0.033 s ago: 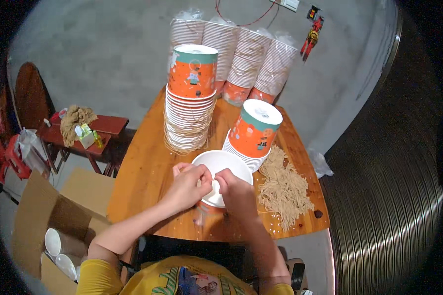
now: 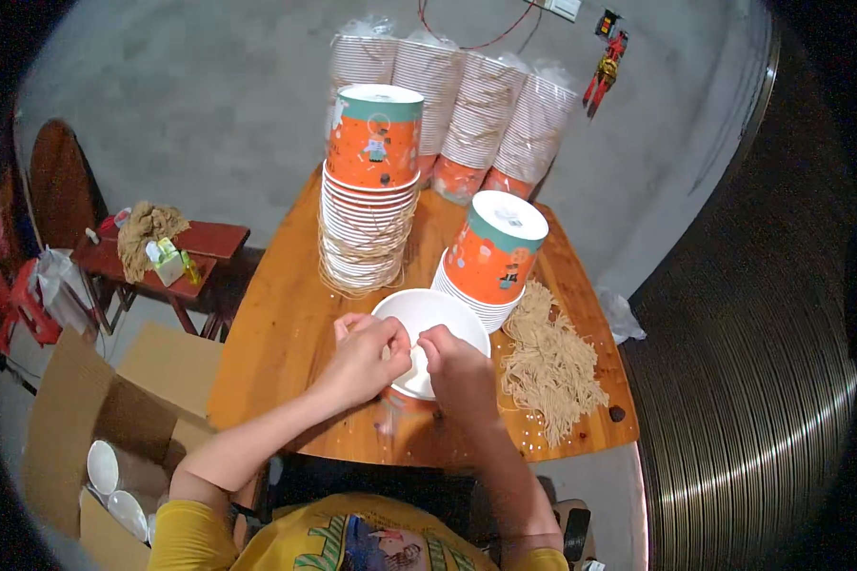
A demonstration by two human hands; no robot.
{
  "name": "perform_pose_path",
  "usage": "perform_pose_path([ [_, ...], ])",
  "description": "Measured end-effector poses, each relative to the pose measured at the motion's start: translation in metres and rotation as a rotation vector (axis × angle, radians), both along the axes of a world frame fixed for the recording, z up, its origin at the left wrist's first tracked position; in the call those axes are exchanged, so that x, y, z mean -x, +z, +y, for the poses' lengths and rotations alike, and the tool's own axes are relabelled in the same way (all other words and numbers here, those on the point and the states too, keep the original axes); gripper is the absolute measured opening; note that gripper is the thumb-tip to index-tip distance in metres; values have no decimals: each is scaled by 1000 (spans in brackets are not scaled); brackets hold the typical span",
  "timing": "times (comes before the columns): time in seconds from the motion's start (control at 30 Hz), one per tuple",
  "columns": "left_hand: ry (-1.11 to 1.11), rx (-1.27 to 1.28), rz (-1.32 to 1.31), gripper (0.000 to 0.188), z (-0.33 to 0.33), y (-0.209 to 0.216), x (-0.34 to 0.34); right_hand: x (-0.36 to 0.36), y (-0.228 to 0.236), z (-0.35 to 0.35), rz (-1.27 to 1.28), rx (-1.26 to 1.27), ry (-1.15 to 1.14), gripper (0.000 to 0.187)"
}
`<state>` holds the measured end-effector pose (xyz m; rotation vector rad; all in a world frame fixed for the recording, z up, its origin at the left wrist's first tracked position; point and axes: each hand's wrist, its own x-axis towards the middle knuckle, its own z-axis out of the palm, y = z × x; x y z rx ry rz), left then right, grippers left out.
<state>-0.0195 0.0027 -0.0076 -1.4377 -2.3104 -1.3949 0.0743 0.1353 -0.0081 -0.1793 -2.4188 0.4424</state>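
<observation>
A paper bowl (image 2: 430, 309), white inside and orange outside, stands tilted toward me on the wooden table (image 2: 281, 333). My left hand (image 2: 364, 360) and my right hand (image 2: 462, 376) meet at its near rim, fingers pinched on the edge. Whether a string lies between the fingers I cannot tell. Just right of the bowl is a short stack of upturned orange bowls (image 2: 495, 252). Behind it to the left rises a taller stack (image 2: 369, 219) with strings hanging on it. A heap of tan strings (image 2: 554, 369) lies beside my right hand.
Several bagged sleeves of bowls (image 2: 467, 105) lean at the table's far edge. A cardboard box (image 2: 62, 419) with white bowls stands on the floor at lower left. A small red-brown bench (image 2: 214, 238) carries a string bundle. A corrugated metal shutter (image 2: 752, 381) runs along the right.
</observation>
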Motion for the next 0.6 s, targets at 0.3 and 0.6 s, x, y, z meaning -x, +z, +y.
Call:
perform_pose_path([
  [0.3,-81,-14,-29,10,-13,-17,3,-1,7,21,248,-193,-251,6],
  [0.6,-485,15,-74,18,-17,-10,35,-8,7,55,-43,643,82,12],
])
